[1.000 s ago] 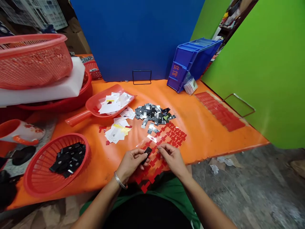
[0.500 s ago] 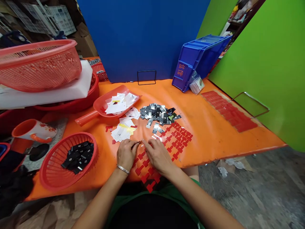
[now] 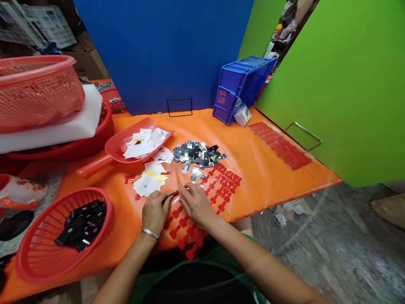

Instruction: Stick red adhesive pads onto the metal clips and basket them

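Note:
My left hand (image 3: 154,213) is closed in a pinch on a small dark plate (image 3: 171,196), seen edge-on and mostly hidden by the fingers. At the plate's far end, my right hand (image 3: 196,206) has its thumb and fingers pressed together; what lies between them is too small to make out. Both hands are over a clear sheet of red T-shaped stickers (image 3: 228,182). Just beyond the hands lies a pile of small grey and black metal plates (image 3: 198,153). White paper slips (image 3: 147,183) lie to the left of the pile.
A red basket (image 3: 109,211) with black plates (image 3: 84,226) stands at the left front. Behind it are a red scoop (image 3: 109,145) full of papers, a mug (image 3: 23,192) and stacked baskets (image 3: 41,95). A blue bin (image 3: 229,90) and another red sticker sheet (image 3: 281,145) are at right.
My hands have come together and moved away from my body, bringing the dark plate to my right fingertips. The plate has turned edge-on. The camera view has swung about.

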{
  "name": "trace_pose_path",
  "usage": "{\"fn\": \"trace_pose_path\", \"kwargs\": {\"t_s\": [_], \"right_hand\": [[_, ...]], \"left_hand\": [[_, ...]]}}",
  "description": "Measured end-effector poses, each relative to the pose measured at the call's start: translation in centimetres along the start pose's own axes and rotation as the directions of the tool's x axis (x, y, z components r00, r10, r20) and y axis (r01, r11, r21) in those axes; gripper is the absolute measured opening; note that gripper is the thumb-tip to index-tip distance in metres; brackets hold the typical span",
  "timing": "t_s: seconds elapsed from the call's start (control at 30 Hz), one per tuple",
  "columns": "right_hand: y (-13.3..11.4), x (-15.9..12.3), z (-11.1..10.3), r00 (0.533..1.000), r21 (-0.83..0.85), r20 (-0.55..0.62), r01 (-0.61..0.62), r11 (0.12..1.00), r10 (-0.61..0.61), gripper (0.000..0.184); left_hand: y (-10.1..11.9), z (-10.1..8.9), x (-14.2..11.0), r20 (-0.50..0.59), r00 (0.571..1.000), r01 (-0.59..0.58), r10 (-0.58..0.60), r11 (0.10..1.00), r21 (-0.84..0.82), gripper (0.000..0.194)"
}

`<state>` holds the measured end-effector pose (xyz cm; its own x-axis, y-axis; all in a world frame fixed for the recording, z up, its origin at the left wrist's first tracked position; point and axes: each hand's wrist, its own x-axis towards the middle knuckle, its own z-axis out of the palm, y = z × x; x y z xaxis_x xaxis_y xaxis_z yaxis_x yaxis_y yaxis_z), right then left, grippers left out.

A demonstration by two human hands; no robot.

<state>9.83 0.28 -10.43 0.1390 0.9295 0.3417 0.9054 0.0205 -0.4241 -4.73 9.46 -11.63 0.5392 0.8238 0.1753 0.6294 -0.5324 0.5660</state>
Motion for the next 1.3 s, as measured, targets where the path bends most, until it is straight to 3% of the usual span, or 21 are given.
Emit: {"fn": "trace_pose_path", "kwargs": {"t_s": [0.1,0.2,0.27,0.37,0.47,0.53,0.7,0.83,1.07,1.3], "right_hand": [[2.8,-0.6,-2.2,0.973,0.175,-0.153,-0.142,0.974,0.170,0.020],[6.8,-1.2,-4.4,0.890,0.224,-0.203,-0.364,0.904,0.409,0.010],[9.3,-1.6,-5.3,0.848,0.182,-0.213,-0.454,0.872,0.485,0.009],[11.2,-1.8,-5.5,0.820,0.083,-0.172,-0.541,0.837,0.547,0.009],[11.5,-1.6,-5.0,0.802,-0.011,-0.119,-0.590,0.807,0.585,0.010],[11.3,-1.4,-4.8,0.791,-0.058,-0.107,-0.610,0.790,0.603,0.010],[11.0,-0.6,-5.2,0.763,-0.141,-0.062,-0.645,0.751,0.643,0.008],[10.4,-0.6,-5.2,0.765,-0.184,-0.062,-0.640,0.746,0.641,0.010],[9.5,-2.1,-3.6,0.847,-0.234,-0.254,-0.523,0.820,0.468,0.019],[10.2,-1.9,-3.8,0.796,-0.006,-0.265,-0.565,0.825,0.544,0.010]], "left_hand": [[0.4,-0.4,0.2,-0.002,0.999,0.053,-0.053,0.994,-0.096,0.022],[1.6,-0.4,0.5,0.053,0.978,0.209,-0.203,0.921,-0.328,0.023],[2.9,-0.1,0.8,0.155,0.953,0.301,-0.259,0.798,-0.521,0.026],[5.5,0.9,1.7,0.328,0.917,0.400,-0.230,0.560,-0.725,0.030],[8.1,2.5,3.0,0.449,0.871,0.491,-0.197,0.378,-0.785,0.031],[9.4,3.9,4.1,0.491,0.852,0.523,-0.181,0.321,-0.789,0.027],[11.3,8.0,6.7,0.528,0.835,0.546,-0.152,0.342,-0.765,0.013],[12.0,10.0,8.3,0.548,0.821,0.567,-0.162,0.353,-0.744,0.014],[12.3,10.3,9.4,0.613,0.765,0.643,-0.197,0.296,-0.707,0.014],[12.6,9.8,9.6,0.634,0.736,0.676,-0.236,0.297,-0.674,0.013]]}}
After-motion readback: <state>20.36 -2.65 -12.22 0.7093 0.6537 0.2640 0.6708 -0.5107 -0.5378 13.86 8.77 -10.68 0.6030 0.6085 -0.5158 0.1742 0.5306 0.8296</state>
